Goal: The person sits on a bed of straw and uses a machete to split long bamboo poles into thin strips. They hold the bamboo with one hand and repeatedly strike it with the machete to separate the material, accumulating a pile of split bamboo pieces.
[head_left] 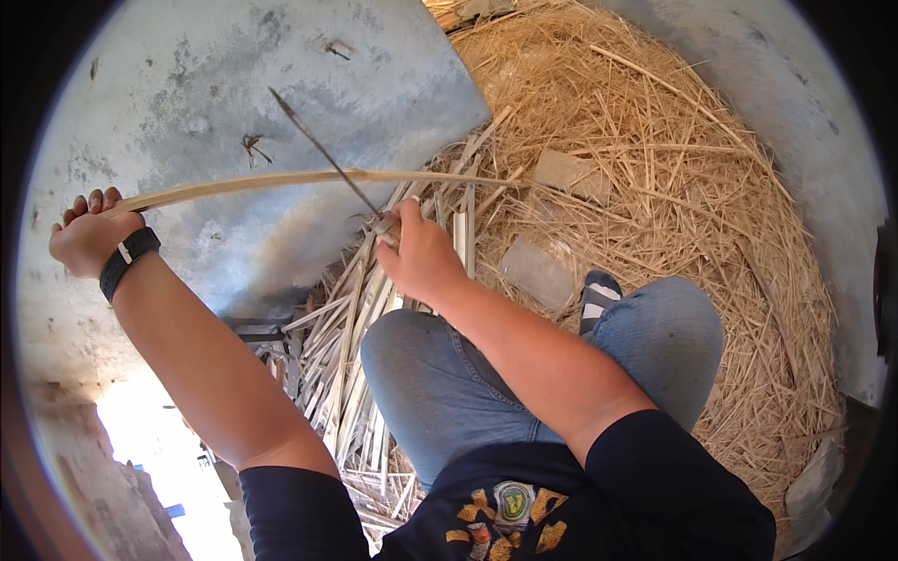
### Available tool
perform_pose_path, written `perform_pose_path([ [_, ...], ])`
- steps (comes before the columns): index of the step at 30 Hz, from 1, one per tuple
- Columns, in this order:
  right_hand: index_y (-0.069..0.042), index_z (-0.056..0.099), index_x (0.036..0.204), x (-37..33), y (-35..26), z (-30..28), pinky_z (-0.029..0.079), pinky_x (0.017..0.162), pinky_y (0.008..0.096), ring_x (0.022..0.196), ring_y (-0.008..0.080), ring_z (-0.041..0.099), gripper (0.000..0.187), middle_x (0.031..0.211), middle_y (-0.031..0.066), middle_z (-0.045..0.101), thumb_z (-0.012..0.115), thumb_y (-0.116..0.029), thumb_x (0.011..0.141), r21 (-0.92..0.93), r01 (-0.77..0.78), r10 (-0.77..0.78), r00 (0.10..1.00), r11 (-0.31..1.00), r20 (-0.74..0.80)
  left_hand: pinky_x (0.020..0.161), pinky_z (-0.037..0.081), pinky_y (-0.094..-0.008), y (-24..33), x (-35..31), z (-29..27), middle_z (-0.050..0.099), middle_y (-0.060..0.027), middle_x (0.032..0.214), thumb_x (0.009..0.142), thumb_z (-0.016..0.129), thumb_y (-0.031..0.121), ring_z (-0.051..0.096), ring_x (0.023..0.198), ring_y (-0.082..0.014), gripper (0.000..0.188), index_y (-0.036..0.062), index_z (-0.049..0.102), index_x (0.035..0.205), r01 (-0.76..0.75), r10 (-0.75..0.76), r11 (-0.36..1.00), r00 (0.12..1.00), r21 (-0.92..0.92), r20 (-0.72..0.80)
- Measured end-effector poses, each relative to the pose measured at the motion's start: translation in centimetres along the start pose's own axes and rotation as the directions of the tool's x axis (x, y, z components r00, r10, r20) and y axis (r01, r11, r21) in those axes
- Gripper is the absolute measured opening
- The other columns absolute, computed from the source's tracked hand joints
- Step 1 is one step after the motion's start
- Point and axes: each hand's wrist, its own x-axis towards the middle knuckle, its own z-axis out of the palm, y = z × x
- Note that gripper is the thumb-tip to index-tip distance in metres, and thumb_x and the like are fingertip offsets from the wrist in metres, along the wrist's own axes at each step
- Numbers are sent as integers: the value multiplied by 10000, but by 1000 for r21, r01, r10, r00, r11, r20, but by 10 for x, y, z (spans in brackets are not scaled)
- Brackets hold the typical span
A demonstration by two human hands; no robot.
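My left hand, with a dark watch on its wrist, is closed round one end of a long pale bamboo strip. The strip bows out to the right, across the front of the grey wall and over the shavings. In my right hand is the handle of a knife, its long narrow blade slanting up and to the left. The blade crosses the strip near the strip's middle; whether the two touch, I cannot tell. My right fingers hide most of the handle.
Split strips lie in a pile left of my bent knees. Thin shavings cover the floor ahead and to the right, with two flat slabs among them. A stained grey wall stands at the left, and another wall at the right.
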Motion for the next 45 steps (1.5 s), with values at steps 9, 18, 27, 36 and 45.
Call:
perform_pose_path([
  [9,0,516,1114,-1,37,-9,582,656,400,754,276,708,286,889,196,689,620,-132,883,-175,-300,311,949,938,44,460,288,-301,-6,27,-53,405,-56,682,943,305,250,324,511,-166,227,96,363,786,26,-24,999,998,-35,53],
  [18,24,513,1180,-10,58,5,571,717,442,814,319,697,297,911,195,686,578,-99,918,-54,-326,326,945,944,-16,462,285,-303,-3,32,-57,396,-55,682,932,300,243,319,508,-170,223,97,384,785,47,-42,997,996,-61,79],
  [27,48,518,1186,-9,51,8,584,785,422,880,335,707,376,1010,235,684,624,-110,861,-25,-363,364,930,931,53,495,301,-322,-3,68,-88,391,-46,672,891,343,294,336,529,-177,227,109,396,771,189,-84,964,885,-188,458],
  [36,36,524,1164,-18,144,1,555,822,475,910,416,686,379,985,263,686,625,-143,846,-181,-540,514,840,822,-173,512,310,-324,-20,94,-125,400,-39,666,857,385,323,356,530,-176,240,112,422,749,318,-129,909,829,-270,545],
  [45,14,543,1180,-27,113,2,541,822,484,893,426,679,418,944,262,691,632,-182,822,-194,-329,339,941,924,19,523,304,-316,-23,93,-156,394,-27,651,857,426,386,347,536,-171,307,111,423,721,313,-158,908,871,-277,464],
])
